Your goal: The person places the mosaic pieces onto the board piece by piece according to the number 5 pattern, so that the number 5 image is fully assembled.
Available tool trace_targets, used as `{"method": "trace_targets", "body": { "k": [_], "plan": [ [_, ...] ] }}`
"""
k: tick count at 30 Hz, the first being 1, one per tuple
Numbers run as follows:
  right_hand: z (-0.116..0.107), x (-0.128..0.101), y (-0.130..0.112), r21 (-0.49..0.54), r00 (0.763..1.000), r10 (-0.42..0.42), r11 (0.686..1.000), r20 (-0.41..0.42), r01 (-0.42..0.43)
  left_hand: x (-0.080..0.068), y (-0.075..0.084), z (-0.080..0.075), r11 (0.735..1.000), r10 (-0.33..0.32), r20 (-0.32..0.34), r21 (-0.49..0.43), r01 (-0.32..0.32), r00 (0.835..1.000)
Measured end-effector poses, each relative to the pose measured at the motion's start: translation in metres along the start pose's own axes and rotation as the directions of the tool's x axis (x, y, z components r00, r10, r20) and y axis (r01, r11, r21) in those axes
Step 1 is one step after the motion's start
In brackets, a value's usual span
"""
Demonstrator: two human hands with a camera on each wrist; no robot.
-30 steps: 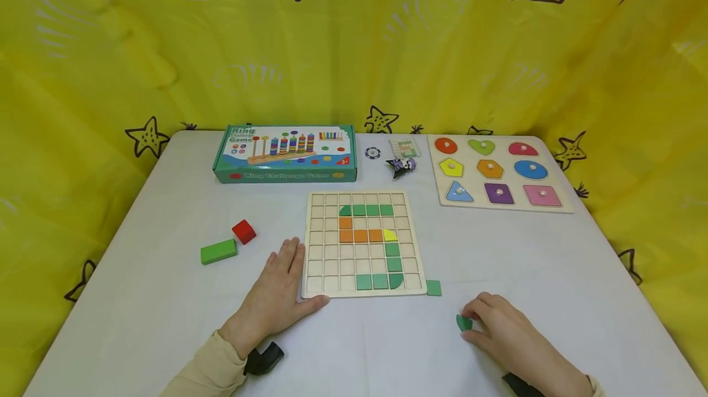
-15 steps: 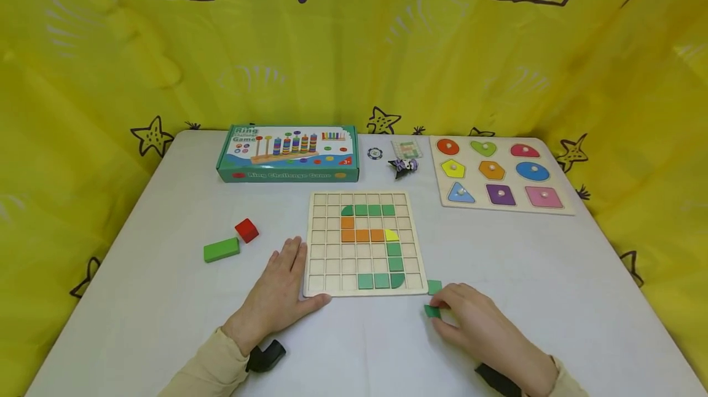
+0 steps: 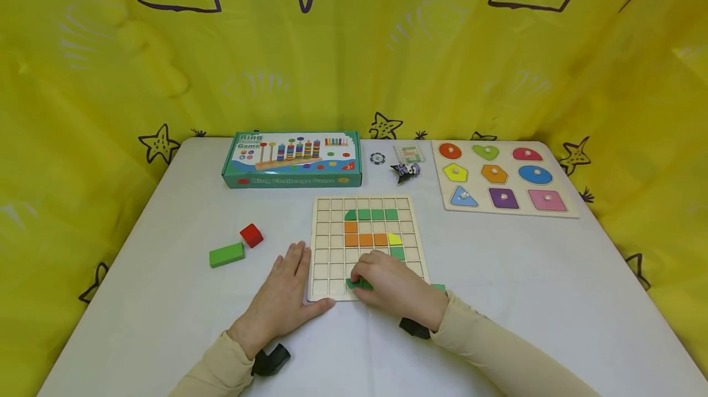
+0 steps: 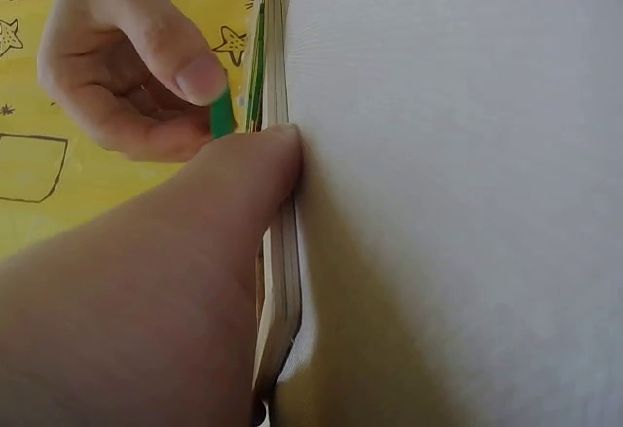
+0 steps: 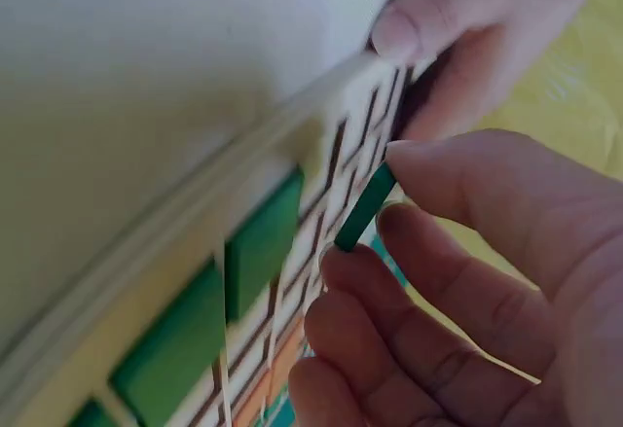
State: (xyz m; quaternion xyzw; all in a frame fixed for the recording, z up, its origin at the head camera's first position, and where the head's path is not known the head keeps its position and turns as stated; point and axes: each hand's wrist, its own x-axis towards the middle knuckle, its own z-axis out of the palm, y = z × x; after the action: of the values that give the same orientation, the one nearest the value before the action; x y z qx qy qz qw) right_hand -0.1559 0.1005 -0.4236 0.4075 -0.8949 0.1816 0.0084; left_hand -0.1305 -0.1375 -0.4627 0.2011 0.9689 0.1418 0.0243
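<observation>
Green tile (image 3: 354,284) sits pinched in our right hand (image 3: 394,286), fingertips (image 5: 409,169) curled round it, just over the bottom row of the grid board (image 3: 332,231). Our left hand (image 3: 282,295) lies flat with straight fingers against that board's near-left corner, thumb (image 4: 258,169) touching its edge

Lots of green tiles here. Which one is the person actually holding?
The green tile pinched in the right hand at the grid board's bottom row, tilted on edge. The other green tiles lie flat in their cells; one sits loose beside the board.
</observation>
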Motion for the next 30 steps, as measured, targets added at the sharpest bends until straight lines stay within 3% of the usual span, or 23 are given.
{"method": "trace_targets", "body": {
  "k": [15,25,30],
  "plan": [
    [0.018,0.004,-0.001,-0.152,0.996,-0.036,0.988,-0.08,0.024,0.0,0.0,0.0,1.0,-0.001,-0.006,0.018,0.001,1.0],
    [0.019,0.002,-0.001,-0.167,0.99,-0.081,0.984,-0.118,0.06,0.0,0.001,-0.001,1.0,0.003,-0.018,0.023,-0.003,1.0],
    [0.018,0.001,-0.001,-0.146,0.993,-0.067,0.988,-0.099,0.052,0.0,0.0,-0.001,1.0,0.008,-0.02,0.026,-0.008,1.0]
  ]
}}
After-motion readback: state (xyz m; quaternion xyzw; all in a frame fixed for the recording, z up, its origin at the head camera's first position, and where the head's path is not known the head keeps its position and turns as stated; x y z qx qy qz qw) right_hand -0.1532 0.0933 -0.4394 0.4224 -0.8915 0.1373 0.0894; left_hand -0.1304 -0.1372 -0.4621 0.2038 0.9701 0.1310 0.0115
